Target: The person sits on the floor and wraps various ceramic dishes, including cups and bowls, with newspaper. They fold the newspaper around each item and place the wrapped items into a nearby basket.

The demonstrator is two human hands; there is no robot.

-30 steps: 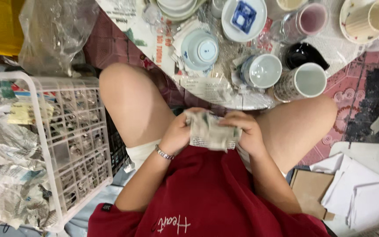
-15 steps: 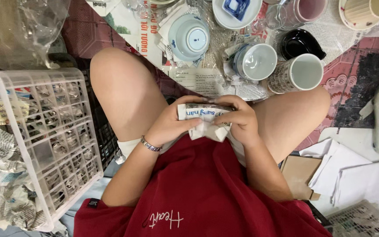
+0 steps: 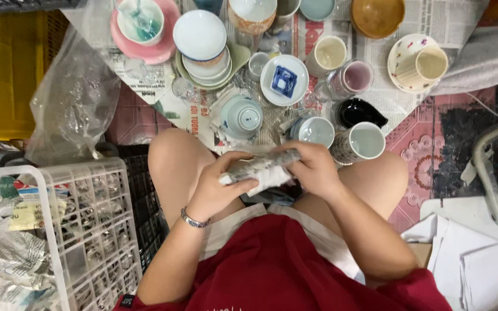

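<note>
The newspaper bundle [image 3: 259, 168] is matt, crinkled paper. Beyond it, the cups [image 3: 367, 141] are glossy glazed ceramic. Left of it, the crate [image 3: 82, 230] is smooth white plastic.

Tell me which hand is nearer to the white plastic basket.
Left. The left hand grips the near end of the newspaper-wrapped bundle, on the side of the white plastic basket. The right hand holds the bundle's other end, farther from it.
</note>
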